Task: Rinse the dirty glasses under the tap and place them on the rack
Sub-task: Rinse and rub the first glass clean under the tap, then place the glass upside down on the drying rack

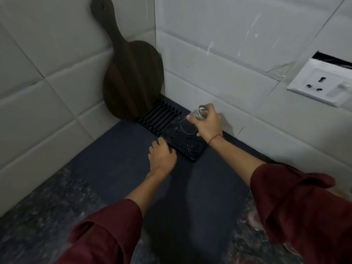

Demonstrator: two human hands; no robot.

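DESK: Kitchen corner, seen from the head camera; where is the glass?

ME: The clear drinking glass (198, 113) is in my right hand (208, 123), tilted, base up toward the white tiled wall (219, 60), mouth down over the black slotted plastic rack (190, 149); my fingers and thumb curl round its body and cover much of it; the rim shows only as a faint ring against the black, and I cannot tell whether it touches the rack.

DESK: And the other hand?

ME: My left hand (162, 155) lies at the rack's near left edge, knuckles bent, fingertips on that edge; whether they hook it or merely rest there, I cannot tell.

DESK: What frames the shot?

ME: The rack sits against the wall on a dark blue mat (118, 149), which lies on a speckled dark stone counter (47, 216); a dark brown paddle-shaped wooden board (133, 79) leans upright in the corner, its foot at the rack's far end, the tip of its handle cut off by the top of the frame; a white wall socket plate (320, 84) at right is clipped by the edge; my maroon rolled sleeves (297, 206) run out at the bottom; a pinkish blur (254, 221) beside the right sleeve is too soft to name.
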